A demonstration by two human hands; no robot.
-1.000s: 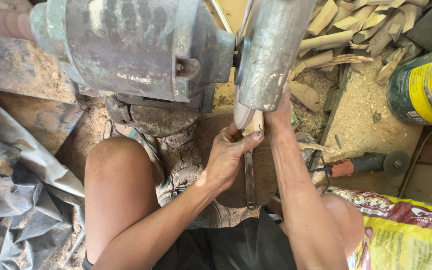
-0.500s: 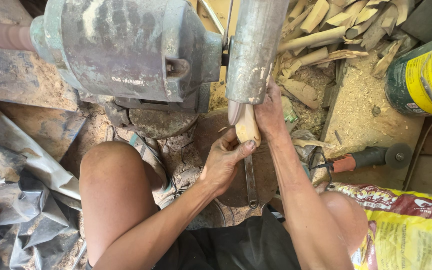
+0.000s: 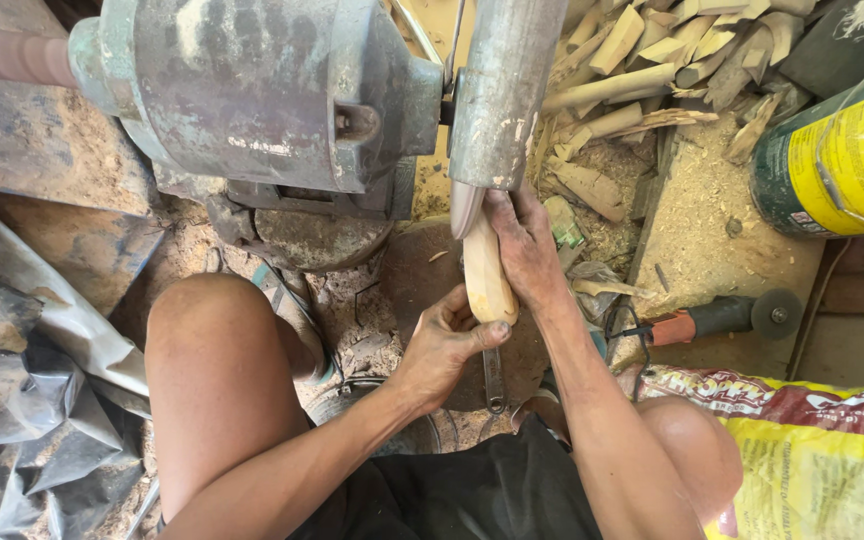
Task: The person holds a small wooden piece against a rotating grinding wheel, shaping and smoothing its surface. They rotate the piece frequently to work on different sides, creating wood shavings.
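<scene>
Wooden piece (image 3: pixel 487 280) gripped by left hand (image 3: pixel 442 345) and right hand (image 3: pixel 524 245), beneath grey grinder (image 3: pixel 252 90).

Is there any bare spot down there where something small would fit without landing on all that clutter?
One sawdust-covered board lies free between the wood offcuts, the green-and-yellow can and the angle grinder. Around the left hand, right hand and wooden piece it is crowded.
</scene>
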